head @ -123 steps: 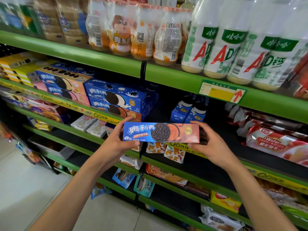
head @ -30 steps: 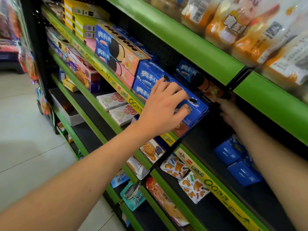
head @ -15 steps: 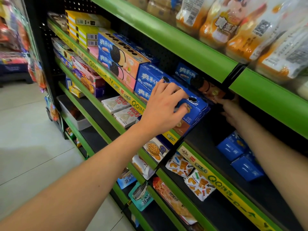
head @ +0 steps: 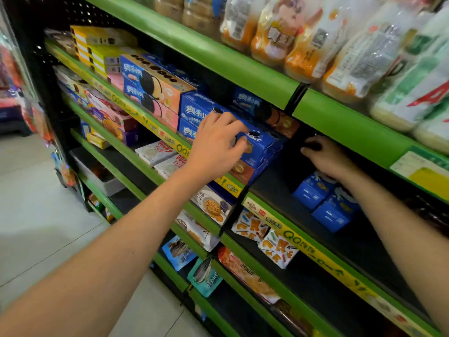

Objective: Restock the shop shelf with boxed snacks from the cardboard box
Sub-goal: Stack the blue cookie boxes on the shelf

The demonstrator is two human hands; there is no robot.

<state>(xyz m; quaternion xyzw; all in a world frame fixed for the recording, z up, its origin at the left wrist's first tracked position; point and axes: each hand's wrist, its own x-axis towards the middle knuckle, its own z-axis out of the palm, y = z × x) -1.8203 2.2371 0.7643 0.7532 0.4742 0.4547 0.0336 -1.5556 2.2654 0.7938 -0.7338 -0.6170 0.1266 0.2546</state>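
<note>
Left hand [head: 216, 142] fingers curled, gripping top blue cardboard Oreo box [head: 257, 142], two stacked. Right hand [head: 325, 156] fingers: state unclear, in shadow. "Pocky" boxes [head: 158, 154], two, below left fingers.

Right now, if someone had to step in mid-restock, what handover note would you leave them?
Left hand: fingers curled over the top of the stacked blue cookie boxes on the second shelf, steadying them.
Right hand: reaching deep into the shelf beside that stack, fingers in shadow; whether it holds anything cannot be told.
Done: a blue-and-brown cookie box sits behind the blue stack.
Left: square the stack, withdraw both hands, fetch more boxes. The cardboard supply box is out of view.
</note>
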